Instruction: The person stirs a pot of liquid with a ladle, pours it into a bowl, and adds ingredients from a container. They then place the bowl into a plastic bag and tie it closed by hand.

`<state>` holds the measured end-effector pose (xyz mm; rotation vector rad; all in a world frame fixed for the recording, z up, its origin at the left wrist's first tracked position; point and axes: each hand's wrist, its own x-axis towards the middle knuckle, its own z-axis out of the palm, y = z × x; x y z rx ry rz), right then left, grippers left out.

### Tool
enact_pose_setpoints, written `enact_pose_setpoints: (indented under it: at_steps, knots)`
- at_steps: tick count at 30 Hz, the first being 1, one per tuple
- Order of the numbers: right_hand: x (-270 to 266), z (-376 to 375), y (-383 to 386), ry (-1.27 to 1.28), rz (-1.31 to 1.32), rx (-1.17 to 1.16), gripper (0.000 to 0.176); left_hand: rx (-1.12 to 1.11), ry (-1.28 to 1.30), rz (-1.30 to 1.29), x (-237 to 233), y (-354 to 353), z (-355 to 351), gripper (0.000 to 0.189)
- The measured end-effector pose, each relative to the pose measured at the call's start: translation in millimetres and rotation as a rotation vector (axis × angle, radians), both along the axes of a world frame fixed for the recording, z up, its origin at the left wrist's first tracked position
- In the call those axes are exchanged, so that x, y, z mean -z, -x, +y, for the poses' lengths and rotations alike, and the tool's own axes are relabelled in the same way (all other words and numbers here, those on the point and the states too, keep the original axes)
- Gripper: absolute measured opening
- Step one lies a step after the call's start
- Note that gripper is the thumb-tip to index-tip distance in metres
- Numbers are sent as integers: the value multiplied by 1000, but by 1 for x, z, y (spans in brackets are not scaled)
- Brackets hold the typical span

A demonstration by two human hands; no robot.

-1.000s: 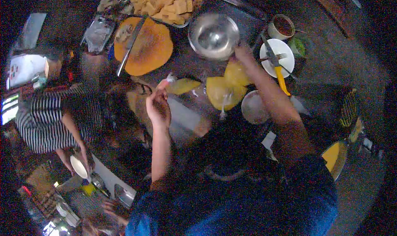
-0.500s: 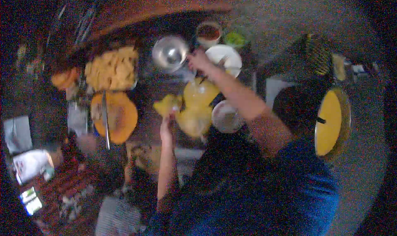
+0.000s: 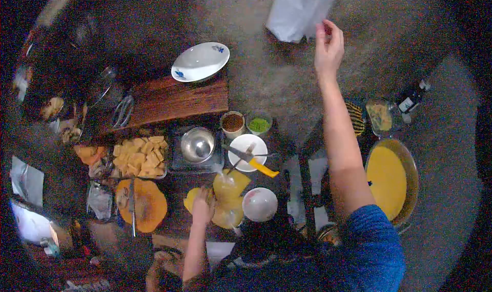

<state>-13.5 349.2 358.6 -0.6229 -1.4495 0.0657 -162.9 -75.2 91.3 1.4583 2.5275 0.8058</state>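
Observation:
My right hand point(image 3: 328, 46) is stretched far up and away from me, its fingers pinched on the lower corner of a clear plastic bag point(image 3: 300, 7) that hangs at the top of the view. Down at the dark table, my left hand point(image 3: 203, 207) grips a clear bag of yellow pieces point(image 3: 228, 197), which lies against a yellow wedge point(image 3: 190, 199). A white round bowl point(image 3: 259, 204) sits just right of that bag.
Behind the bag are a steel bowl point(image 3: 198, 144), a white plate point(image 3: 241, 141) with a yellow-handled knife point(image 3: 259, 164), and two small cups point(image 3: 232, 122). A tray of yellow cubes point(image 3: 139, 156) and a pumpkin half point(image 3: 148, 207) lie left. A large pan of yellow mix point(image 3: 389, 182) stands right. A white dish point(image 3: 200, 61) rests on a wooden board point(image 3: 174, 100).
My right hand left the steel bowl's rim and rose to the hanging plastic bag. My left hand came down onto the table with the yellow bag. The view swung up.

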Motion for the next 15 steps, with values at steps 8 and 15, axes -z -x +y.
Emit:
enact_pose_setpoints:
  at_steps: [8, 15]
  knots:
    - [3, -20, -18, -1, -327, 37, 17, 322, -121, -301, -101, -33, 70, 29]
    - [80, -80, -43, -274, -680, -157, 13, 441, -702, -267, -180, -86, 162, 31]
